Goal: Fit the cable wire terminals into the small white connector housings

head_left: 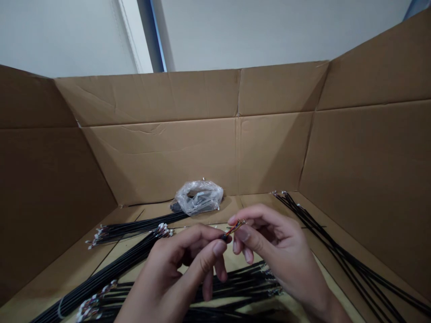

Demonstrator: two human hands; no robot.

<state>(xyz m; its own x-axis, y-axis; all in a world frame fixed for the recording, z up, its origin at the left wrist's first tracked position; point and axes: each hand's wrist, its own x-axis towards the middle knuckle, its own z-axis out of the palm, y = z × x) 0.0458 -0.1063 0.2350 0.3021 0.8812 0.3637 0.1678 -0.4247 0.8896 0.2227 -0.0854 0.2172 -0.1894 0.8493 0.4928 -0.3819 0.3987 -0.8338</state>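
My left hand (188,260) pinches the black sheath end of a cable (225,237) between thumb and forefinger. Thin coloured wires (232,229), red, yellow and dark, come out of that end toward the right. My right hand (272,246) has its thumb and forefinger closed on the tips of these wires, where small metallic ends show. Its other fingers are loosely curled. Below both hands lies a spread of black cables (235,285) with loose wire ends at the right. The rest of the held cable is hidden behind my left hand.
Cardboard walls (188,157) surround the work surface at the back and sides. A clear plastic bag (198,197) with dark contents sits at the back. Bundles of black cables (111,264) with white connectors (163,229) lie at left; several more cables (332,242) lie at right.
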